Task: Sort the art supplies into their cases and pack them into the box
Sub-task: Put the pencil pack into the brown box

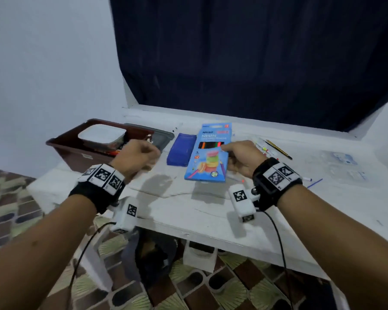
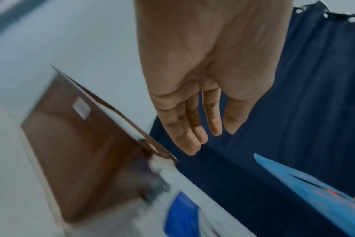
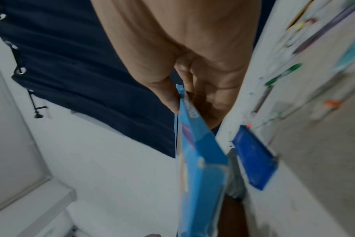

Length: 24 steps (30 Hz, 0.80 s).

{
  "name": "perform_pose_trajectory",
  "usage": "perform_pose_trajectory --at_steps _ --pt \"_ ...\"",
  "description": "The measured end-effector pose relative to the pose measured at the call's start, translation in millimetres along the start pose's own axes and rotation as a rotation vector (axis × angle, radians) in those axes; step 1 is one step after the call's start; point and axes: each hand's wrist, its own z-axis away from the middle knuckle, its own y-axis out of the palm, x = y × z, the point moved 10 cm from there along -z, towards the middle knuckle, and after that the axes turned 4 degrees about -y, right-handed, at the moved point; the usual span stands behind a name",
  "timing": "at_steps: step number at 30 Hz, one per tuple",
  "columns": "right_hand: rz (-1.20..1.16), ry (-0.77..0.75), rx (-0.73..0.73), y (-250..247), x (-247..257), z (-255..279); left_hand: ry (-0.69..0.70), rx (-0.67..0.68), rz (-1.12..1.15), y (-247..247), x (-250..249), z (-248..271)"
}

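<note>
My right hand [image 1: 227, 156] pinches the right edge of a light blue box of neon coloured pencils [image 1: 207, 153], thumb on its front and fingers behind, and holds it tilted above the white table [image 1: 188, 209]. The right wrist view shows the same pencil box [image 3: 201, 160] edge-on in that grip. Left of it hovers my left hand [image 1: 141, 155], holding nothing; its fingers [image 2: 192, 136] hang loosely beside the brown box [image 1: 76, 151]. A dark blue pencil case [image 1: 180, 151] lies flat between the brown box and the pencil box.
Inside the brown box sits a white tub [image 1: 101, 134], and a grey lid or case [image 1: 159, 136] lies at its right end. Loose markers [image 1: 263, 147] and a pencil [image 1: 278, 149] lie to the right, with clear plastic packaging [image 1: 345, 162] further right. A dark curtain hangs behind.
</note>
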Motion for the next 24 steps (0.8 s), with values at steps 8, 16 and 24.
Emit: perform_pose_trajectory --at_steps 8,16,24 --pt "0.082 -0.211 0.168 160.8 92.4 -41.8 -0.005 -0.319 -0.001 -176.5 41.7 -16.9" --pt "0.300 -0.341 0.194 306.5 128.3 -87.4 0.015 -0.418 -0.201 -303.8 98.9 -79.0" --pt "0.941 -0.621 0.176 391.6 125.3 -108.0 -0.034 -0.188 -0.295 -330.7 153.8 -151.8"
